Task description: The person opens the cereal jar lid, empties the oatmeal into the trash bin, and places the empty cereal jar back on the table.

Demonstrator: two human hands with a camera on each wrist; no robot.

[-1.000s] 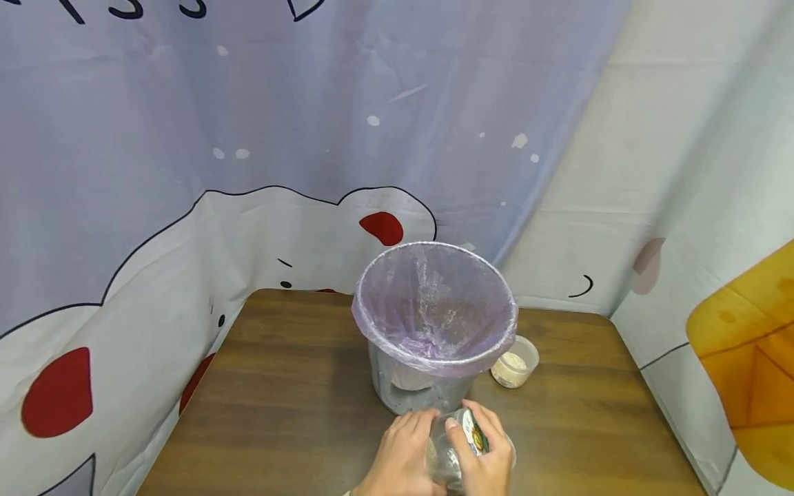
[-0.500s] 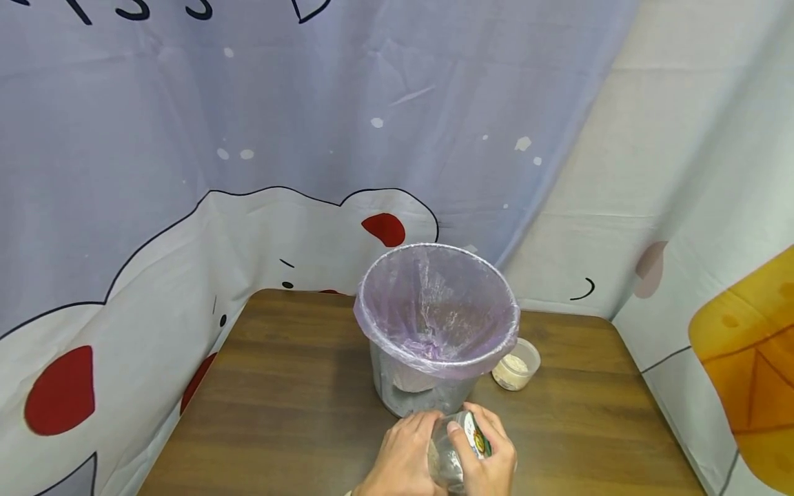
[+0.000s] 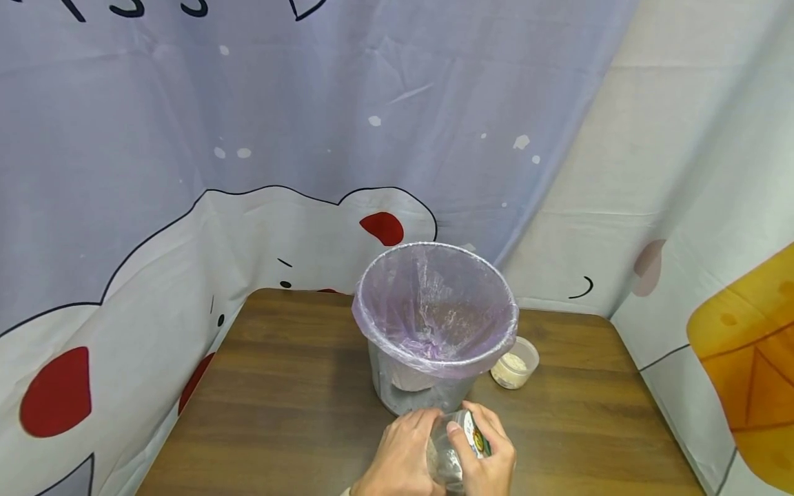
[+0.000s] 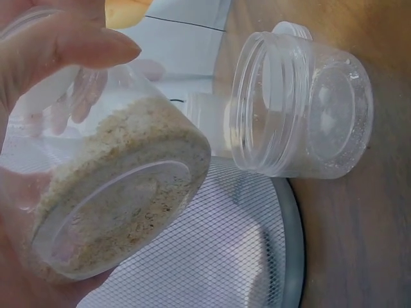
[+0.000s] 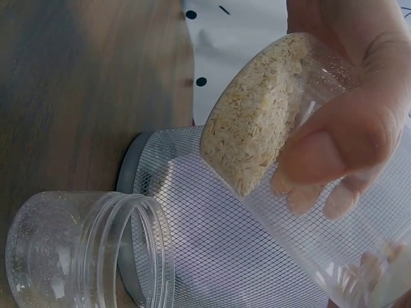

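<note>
My left hand (image 3: 400,455) and right hand (image 3: 490,461) hold a clear plastic jar (image 3: 445,455) between them, in front of the bin. A printed label (image 3: 476,437) with green shows by the right fingers. The wrist views show pale beige flakes (image 4: 122,179) heaped toward the bottom of this tilted jar. My right thumb (image 5: 321,157) presses on its side. Near the held jar, an open clear jar (image 4: 340,109) stands upright on the table, with only specks on its walls; the hands mostly hide it in the head view.
A mesh bin (image 3: 434,396) with a purple liner (image 3: 397,303) stands on the wooden table (image 3: 279,386). Right of it sits a small clear tub (image 3: 524,355) with beige contents. Patterned curtains (image 3: 298,124) rise behind the table and at both sides.
The head view shifts very slightly. Both hands keep their grip on the jar, and nothing else visibly moves.
</note>
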